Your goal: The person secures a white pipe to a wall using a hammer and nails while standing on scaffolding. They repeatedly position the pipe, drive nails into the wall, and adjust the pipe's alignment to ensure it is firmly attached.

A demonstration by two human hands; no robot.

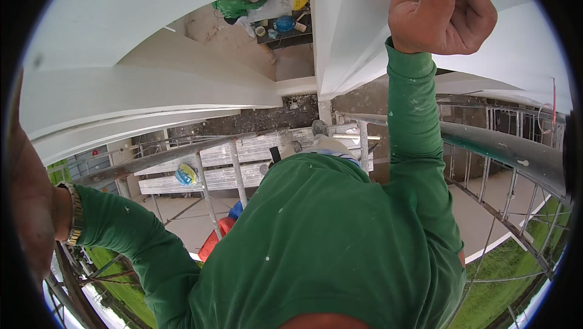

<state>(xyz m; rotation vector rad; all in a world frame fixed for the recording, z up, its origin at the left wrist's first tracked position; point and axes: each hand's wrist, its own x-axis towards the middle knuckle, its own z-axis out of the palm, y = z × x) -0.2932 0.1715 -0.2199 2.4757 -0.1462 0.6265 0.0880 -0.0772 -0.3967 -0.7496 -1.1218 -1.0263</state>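
The right hand [440, 10] is raised at the top, its fingers curled in toward the palm with the thumb laid across; dusty white flecks mark the skin, and I can't tell whether anything is pinched between the tips, which meet the upper edge of the view. Right beside it stands the smooth, matte white wall [349, 19], flat with crisp long edges; contact isn't clear from here. The left hand [30, 195] is far off at the left rim, dark and cut short, so I can't make out how its fingers are set. Near it a broad white panel [200, 1] curves overhead.

Behind the left hand sits a linked metal watch [74, 215], then the soft green knit of the shirt [322, 238], speckled with pale drops. Around the body run round, scuffed pipes: a thick grey pipe [507, 147] at the right and a dull, rust-tinged rail [170, 157] at the left. Below lie long, streaky pale planks [212, 156], with a rounded blue-and-yellow bundle [186, 175] and a crumpled red cloth [215, 238] nearby. Through an opening, a dark table [297, 39] carries clutter; shaggy grass [516, 292] lies outside.
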